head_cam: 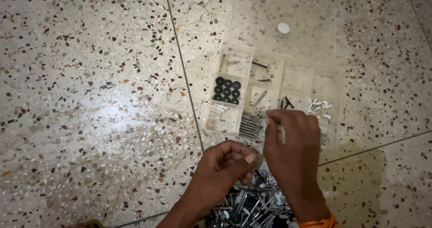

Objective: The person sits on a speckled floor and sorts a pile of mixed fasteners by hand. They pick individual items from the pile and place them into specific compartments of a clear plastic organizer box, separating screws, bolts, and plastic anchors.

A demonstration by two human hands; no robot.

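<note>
A clear plastic organiser box [294,77] lies open on the floor, its lid [283,12] folded back. Its compartments hold black round washers [227,90], long silver nails [249,123], a few screws and small white plugs [319,106]. My right hand [290,151] hovers over the box's near edge, its fingertips pinched on a thin silver nail [280,131]. My left hand [225,165] is curled just left of it, above a mixed pile of nails and screws [254,205]. I cannot tell whether its closed fingers hold anything.
Speckled terrazzo floor [99,102] with thin dark joint lines stretches all around. A small white round piece [283,28] sits on the box lid. An orange band [317,222] shows at my right wrist.
</note>
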